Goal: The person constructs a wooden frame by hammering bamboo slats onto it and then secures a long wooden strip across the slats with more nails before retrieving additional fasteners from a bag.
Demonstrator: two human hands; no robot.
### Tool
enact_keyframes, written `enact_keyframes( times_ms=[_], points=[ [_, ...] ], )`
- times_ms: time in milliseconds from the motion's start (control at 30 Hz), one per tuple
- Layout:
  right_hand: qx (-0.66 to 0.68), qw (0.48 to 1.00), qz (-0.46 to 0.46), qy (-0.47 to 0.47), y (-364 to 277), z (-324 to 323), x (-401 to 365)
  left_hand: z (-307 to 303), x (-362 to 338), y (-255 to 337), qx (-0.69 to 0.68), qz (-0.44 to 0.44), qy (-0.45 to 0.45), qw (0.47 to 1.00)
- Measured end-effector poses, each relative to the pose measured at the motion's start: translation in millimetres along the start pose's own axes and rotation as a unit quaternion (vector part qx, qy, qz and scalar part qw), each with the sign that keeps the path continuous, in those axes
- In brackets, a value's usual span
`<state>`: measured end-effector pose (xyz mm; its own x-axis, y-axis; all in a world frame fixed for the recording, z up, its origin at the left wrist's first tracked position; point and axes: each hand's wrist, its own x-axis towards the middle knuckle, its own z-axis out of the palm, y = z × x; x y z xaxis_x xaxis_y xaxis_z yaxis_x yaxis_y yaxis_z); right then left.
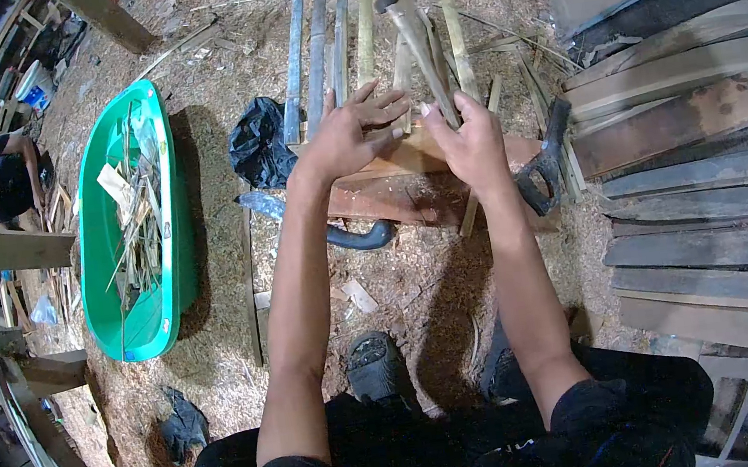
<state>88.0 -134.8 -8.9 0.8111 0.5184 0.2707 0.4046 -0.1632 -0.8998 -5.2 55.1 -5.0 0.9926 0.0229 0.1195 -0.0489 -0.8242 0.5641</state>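
Note:
My right hand (472,142) is closed around the lower end of a hammer (423,55), its handle leaning up and away with the dark head at the top. My left hand (351,135) is open, fingers spread, with nothing visible in it. Beneath both hands lies a reddish-brown wooden board (407,198). Beyond them, several narrow wooden slats (339,37) stretch away side by side. A black curved handle (361,236) lies below the board, near a bluish blade (260,204). To the right of my right hand is a black saw-like handle (545,166).
On the left stands a green plastic tub (167,259) holding wood scraps. A black plastic bag (260,143) sits between tub and slats. Rough planks (711,239) line the right side. Sawdust covers the floor (254,397). Another person (7,176) bends down at far left.

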Motion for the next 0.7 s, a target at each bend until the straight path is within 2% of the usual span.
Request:
enact_keyframes(
  times_ms=[167,267,367,467,567,667,700],
  points=[
    [-0.033,0.998,-0.059,-0.015,-8,4,8,3,-2,-2,0.021,-0.007,0.009,1.0],
    [0.016,0.998,-0.019,-0.05,-11,4,12,5,-2,-1,0.035,0.005,0.018,0.999],
    [-0.055,0.993,-0.052,-0.088,-2,0,22,7,-2,-3,0.04,0.013,0.031,0.999],
    [-0.087,0.988,-0.051,-0.117,-13,-4,26,3,-3,2,0.003,-0.011,0.021,1.0],
    [-0.104,0.98,-0.035,-0.163,-30,-9,30,6,-4,-1,0.032,0.006,0.039,0.999],
    [-0.17,0.959,-0.075,-0.215,-36,-12,40,1,-4,4,0.0,-0.013,0.038,0.999],
    [-0.189,0.951,-0.052,-0.24,-46,-13,42,3,-4,0,-0.003,-0.003,0.045,0.999]
  ],
)
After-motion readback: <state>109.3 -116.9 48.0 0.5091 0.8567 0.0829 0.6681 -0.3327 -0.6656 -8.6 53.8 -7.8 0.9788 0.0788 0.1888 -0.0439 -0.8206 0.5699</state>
